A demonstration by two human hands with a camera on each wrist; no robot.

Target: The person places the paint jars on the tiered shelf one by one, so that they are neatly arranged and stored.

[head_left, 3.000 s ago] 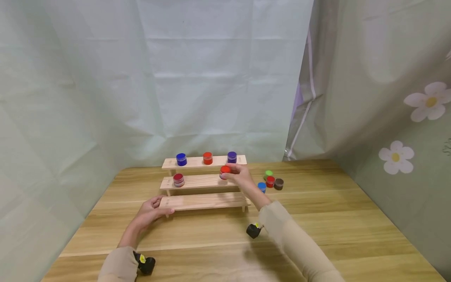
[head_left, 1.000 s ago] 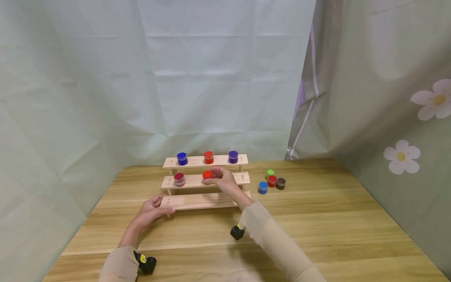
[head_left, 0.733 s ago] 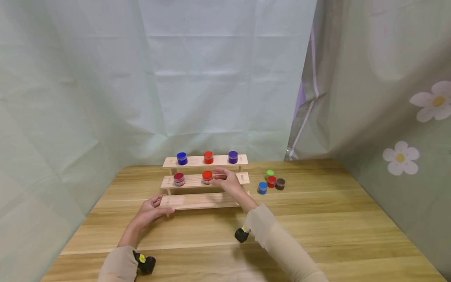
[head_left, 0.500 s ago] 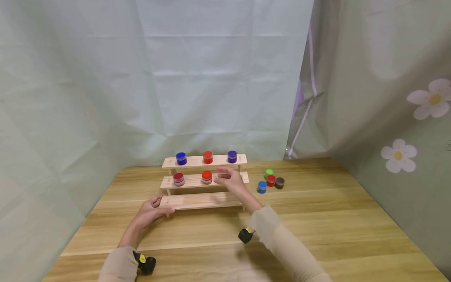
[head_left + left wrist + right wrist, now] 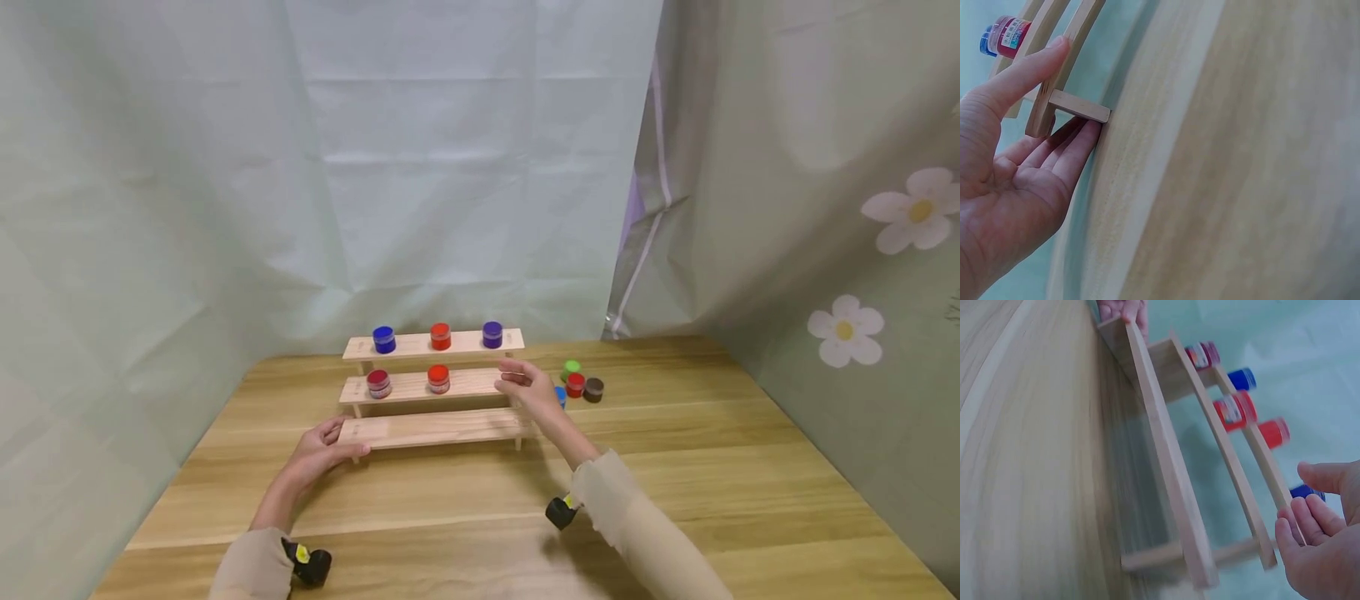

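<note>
A three-tier wooden rack (image 5: pixel 435 427) stands on the table. My left hand (image 5: pixel 318 454) grips the left end of its lowest tier, thumb over the board and fingers by the leg, as the left wrist view shows. My right hand (image 5: pixel 531 392) holds nothing, its fingers loosely bent by the right end of the middle tier. That tier bears a dark red jar (image 5: pixel 378 384) at the left and a red jar (image 5: pixel 438 379) in the middle. On the top tier are a blue jar (image 5: pixel 384 339), an orange-red jar (image 5: pixel 440 336) and a purple jar (image 5: pixel 492 335).
Right of the rack, on the wooden table (image 5: pixel 712 467), a green jar (image 5: pixel 571 369), a red jar (image 5: pixel 575 385) and a dark brown jar (image 5: pixel 593 390) stand close together. A blue jar (image 5: pixel 561 396) is partly hidden by my right hand. Pale curtains (image 5: pixel 480 183) hang behind.
My right hand carried the red jar left to the middle of the middle tier and let it go. Then it drew away to the right. My left hand kept its place.
</note>
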